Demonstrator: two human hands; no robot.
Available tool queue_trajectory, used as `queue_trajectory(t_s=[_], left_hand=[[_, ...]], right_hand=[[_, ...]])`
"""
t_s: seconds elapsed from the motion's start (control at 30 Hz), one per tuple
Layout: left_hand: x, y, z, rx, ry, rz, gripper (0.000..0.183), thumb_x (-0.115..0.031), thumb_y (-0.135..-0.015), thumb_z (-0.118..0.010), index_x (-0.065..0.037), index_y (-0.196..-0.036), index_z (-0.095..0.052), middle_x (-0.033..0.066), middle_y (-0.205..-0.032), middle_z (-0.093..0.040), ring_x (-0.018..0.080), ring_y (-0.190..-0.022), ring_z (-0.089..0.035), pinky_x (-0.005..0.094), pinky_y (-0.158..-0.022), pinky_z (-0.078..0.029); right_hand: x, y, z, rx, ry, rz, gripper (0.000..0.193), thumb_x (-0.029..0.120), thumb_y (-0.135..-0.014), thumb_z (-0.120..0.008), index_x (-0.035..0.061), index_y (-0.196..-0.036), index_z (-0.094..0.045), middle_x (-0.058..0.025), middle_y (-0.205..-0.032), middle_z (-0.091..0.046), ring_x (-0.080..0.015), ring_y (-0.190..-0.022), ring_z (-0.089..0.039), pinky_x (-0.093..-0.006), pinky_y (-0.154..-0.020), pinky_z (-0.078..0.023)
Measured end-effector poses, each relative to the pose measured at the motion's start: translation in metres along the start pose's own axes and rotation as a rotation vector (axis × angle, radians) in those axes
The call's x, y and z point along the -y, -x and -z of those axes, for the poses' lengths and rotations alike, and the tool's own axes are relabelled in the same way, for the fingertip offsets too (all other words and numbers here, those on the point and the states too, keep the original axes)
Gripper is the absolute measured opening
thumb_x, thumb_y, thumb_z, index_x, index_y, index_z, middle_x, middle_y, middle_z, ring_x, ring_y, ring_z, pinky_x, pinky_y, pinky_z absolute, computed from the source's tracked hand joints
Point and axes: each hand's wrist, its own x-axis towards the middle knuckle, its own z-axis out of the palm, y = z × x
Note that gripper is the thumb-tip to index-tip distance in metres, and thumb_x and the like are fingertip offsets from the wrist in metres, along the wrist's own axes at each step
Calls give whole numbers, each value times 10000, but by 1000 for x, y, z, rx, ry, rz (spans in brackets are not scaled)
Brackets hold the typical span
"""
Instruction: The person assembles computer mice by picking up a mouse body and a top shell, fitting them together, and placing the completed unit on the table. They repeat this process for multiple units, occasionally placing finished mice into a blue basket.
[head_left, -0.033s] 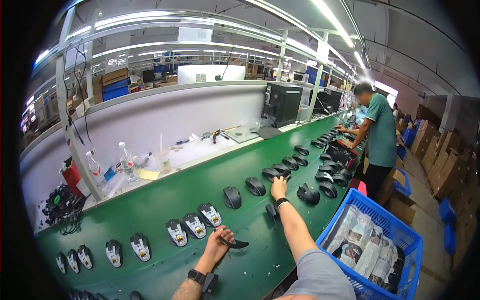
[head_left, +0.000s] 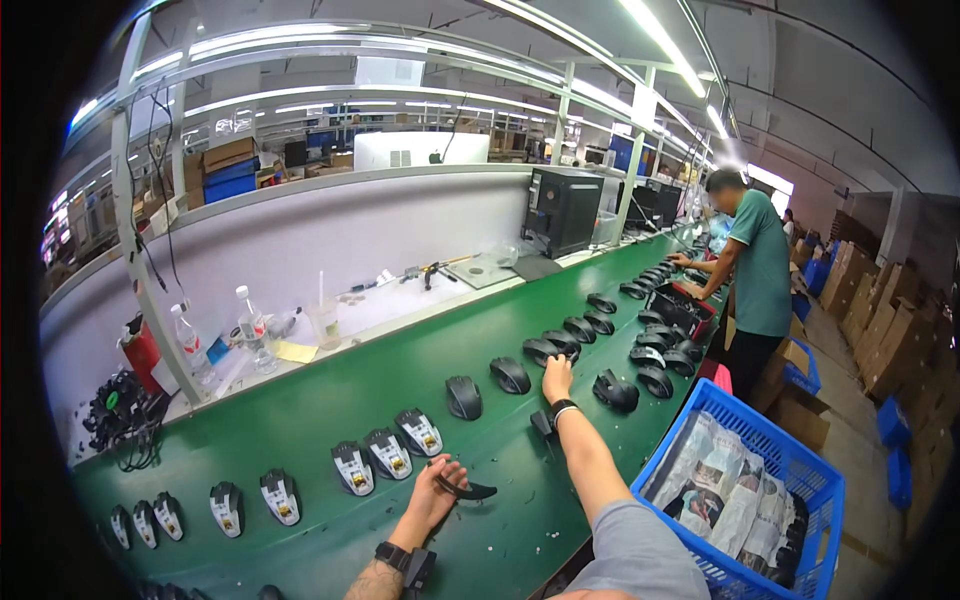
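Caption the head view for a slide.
Left hand holds a curved black piece; right hand reaches a black mouse on a green table.

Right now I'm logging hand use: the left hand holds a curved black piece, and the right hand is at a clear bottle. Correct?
The second part is wrong: in the head view, the right hand is at the black computer mice. The left hand does hold a curved black piece.

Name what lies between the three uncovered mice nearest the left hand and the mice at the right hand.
In the head view: one black mouse and, closer to the right hand, a second black mouse, apart on the green bench.
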Motion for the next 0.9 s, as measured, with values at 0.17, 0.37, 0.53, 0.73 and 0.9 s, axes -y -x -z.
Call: queue_trajectory(t_s=[0.17,0.37,0.53,0.73,0.9], left_hand=[[-2,3,4,-10,18,-20,223,-206,-849,-575,-103,-1038,-519,66,-925,-587,247,-908,-577,383,-791,-474],[-3,10,-3,-14,5,-50,156,-175,-826,-608,-111,-948,-537,59,-909,-589,243,-886,-585,372,-761,-483],[-1,6,4,-97,33,-156,171,-145,-821,-633,-98,-943,-522,53,-851,-598,237,-829,-600,373,-733,-492],[-10,9,-15,-247,2,-293,173,-221,-862,-606,-91,-861,-493,35,-784,-568,150,-742,-577,317,-690,-495],[-16,7,-25,-141,33,-346,325,-359,-950,-343,-59,-953,-469,88,-984,-540,232,-979,-526,416,-937,-384]], right_hand=[[17,20,46,-294,-252,47,211,2,-736,-527,58,-930,-589,-143,-896,-599,-330,-849,-574,-412,-725,-461],[15,109,116,-31,58,16,250,57,-686,-597,77,-934,-617,-119,-970,-598,-322,-959,-537,-480,-812,-424],[69,182,165,62,-282,365,365,201,-667,-697,54,-992,-621,-135,-1085,-569,-322,-1054,-500,-448,-941,-363],[149,264,177,242,-355,930,710,64,-642,-686,14,-1286,-392,-179,-1258,-424,-336,-1160,-407,-409,-976,-363],[142,239,163,267,-610,814,693,60,-650,-684,-6,-1276,-394,-149,-1104,-488,-315,-1023,-465,-367,-897,-416]])
